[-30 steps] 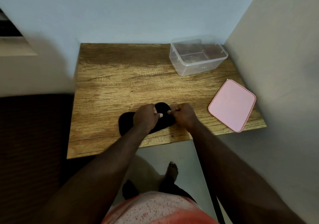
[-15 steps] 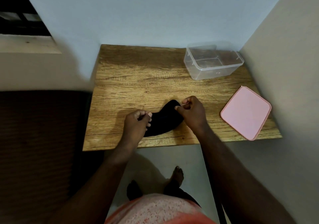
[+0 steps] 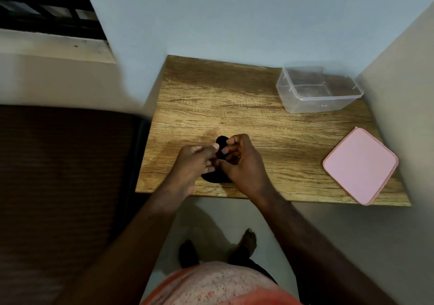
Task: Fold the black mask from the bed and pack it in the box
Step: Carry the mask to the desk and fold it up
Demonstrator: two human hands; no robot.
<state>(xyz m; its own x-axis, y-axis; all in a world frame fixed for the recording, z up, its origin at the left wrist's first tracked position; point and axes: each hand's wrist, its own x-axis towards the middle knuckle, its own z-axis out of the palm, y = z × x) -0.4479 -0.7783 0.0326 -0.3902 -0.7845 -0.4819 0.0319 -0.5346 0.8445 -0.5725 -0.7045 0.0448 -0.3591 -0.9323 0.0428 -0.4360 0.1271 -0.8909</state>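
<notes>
The soft black fabric mask [image 3: 221, 141] lies bunched at the near middle of the brown wood-grain table [image 3: 211, 98], mostly hidden under both hands. The left hand [image 3: 195, 162] and right hand [image 3: 243, 163] meet over it, each grip clamped on the cloth with curled fingertips. The clear rectangular plastic box [image 3: 305, 104] stands open at the far right corner, well apart from the mask; the flat pink square lid [image 3: 360, 165] lies at the near right

one black mask [image 3: 222, 141], one clear box [image 3: 305, 106], one pink lid [image 3: 360, 165] and one table [image 3: 223, 107] are counted. two hands are seen: left hand [image 3: 191, 161], right hand [image 3: 242, 161].
</notes>
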